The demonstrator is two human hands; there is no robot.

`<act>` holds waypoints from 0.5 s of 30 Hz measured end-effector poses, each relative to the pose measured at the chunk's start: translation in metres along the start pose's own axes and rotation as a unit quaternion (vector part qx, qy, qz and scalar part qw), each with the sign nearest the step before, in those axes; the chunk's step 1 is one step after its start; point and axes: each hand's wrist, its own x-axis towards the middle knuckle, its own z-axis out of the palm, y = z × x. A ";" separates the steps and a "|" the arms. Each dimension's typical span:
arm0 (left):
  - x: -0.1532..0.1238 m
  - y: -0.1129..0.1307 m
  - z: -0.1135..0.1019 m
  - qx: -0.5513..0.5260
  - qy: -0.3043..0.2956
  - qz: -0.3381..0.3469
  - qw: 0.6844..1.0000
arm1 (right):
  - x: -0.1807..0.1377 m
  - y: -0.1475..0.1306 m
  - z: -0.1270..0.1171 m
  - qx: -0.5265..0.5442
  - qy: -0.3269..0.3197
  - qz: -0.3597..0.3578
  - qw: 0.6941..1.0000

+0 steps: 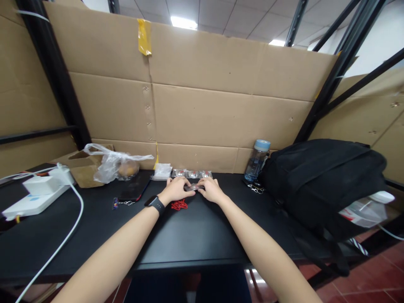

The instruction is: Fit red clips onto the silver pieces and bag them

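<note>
My left hand (177,189), with a dark watch on its wrist, and my right hand (213,190) meet over the black table. Between their closed fingertips is a small clear plastic packet (195,187), whose contents I cannot make out. Just behind the hands lies a row of similar clear packets (193,174) with bits of red and silver inside. A tangle of red cord (179,205) rests in front of my left hand. To the left of the row is a stack of whitish clear plastic bags (162,171).
On the left are a white power strip (36,202) with a cable, a paper bag (90,168), a knotted plastic bag (121,166) and a dark phone or tablet (135,188). A water bottle (256,162) and black backpack (325,185) stand right. Cardboard (202,113) walls the back.
</note>
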 end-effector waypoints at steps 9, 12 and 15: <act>0.003 0.004 -0.012 -0.043 0.009 -0.076 0.996 | 0.002 0.006 -0.006 0.239 0.040 0.066 0.968; 0.004 0.006 -0.014 -0.105 -0.014 -0.088 0.990 | 0.003 0.015 -0.003 0.327 0.047 0.059 0.942; 0.004 0.007 -0.014 -0.136 -0.015 -0.074 0.988 | 0.006 0.029 -0.007 0.362 0.072 0.072 0.927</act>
